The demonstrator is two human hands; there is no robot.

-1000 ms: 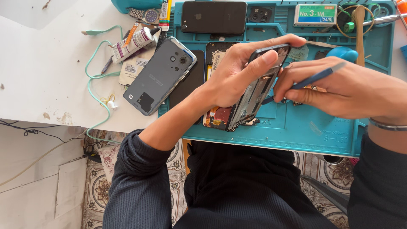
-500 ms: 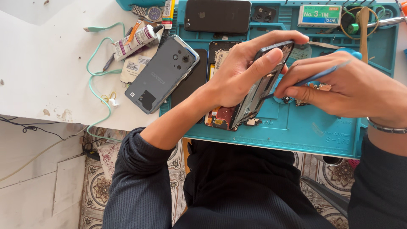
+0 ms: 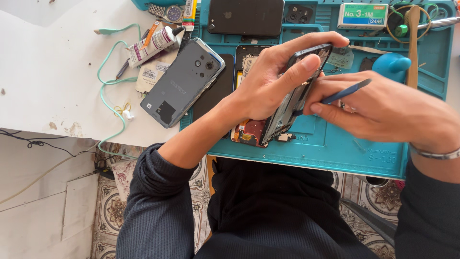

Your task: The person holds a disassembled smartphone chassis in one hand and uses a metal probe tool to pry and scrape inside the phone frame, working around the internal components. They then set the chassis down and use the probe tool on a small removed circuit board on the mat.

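My left hand grips an opened phone frame, tilted on its edge above a teal work mat. Fingers wrap over its top and the thumb presses its side. My right hand pinches a thin blue pry tool whose lower tip meets the frame's edge. Under the left hand, another opened phone body with exposed parts lies flat on the mat.
A grey phone back cover lies to the left, half on the white table. A black phone, a small labelled box, a glue tube, a mint cable and a wooden-handled tool sit around.
Both hands kept hold of the frame and tool. The right hand shifted slightly, and the blue tool's angle against the frame edge changed a little.
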